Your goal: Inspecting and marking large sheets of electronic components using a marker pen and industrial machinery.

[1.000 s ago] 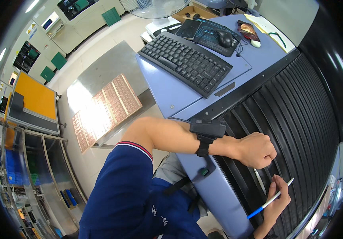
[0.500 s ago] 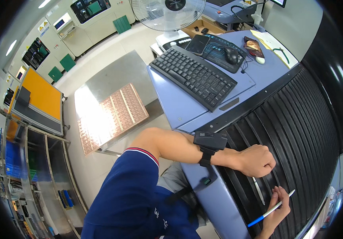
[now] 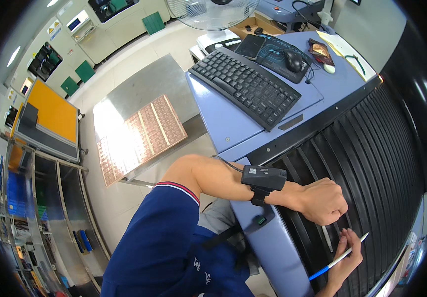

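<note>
My left hand (image 3: 324,202) is closed into a fist, back of the hand up, above a black ribbed cover (image 3: 372,173). Whatever its fingers may hold is hidden. A thin white stick like a pen (image 3: 327,239) shows just below the fist. Whether the fist grips it or it lies on the ribs, I cannot tell. Nearer the lower edge, my right hand (image 3: 345,265) has its fingers closed round a white pen with a blue end (image 3: 336,260). That pen slants, with its blue end toward the lower left.
A black keyboard (image 3: 245,86), a mouse (image 3: 293,61) and a phone (image 3: 250,47) lie on the blue worktop (image 3: 213,128). Cutters (image 3: 355,63) rest on paper at the far right. A fan (image 3: 213,12) stands behind. At left, a copper-coloured panel (image 3: 154,126) lies on a metal table (image 3: 159,79).
My left fist has shifted slightly right and toward my right hand, covering more of the white stick. My right hand keeps its hold on the pen. The whole view has tilted a little.
</note>
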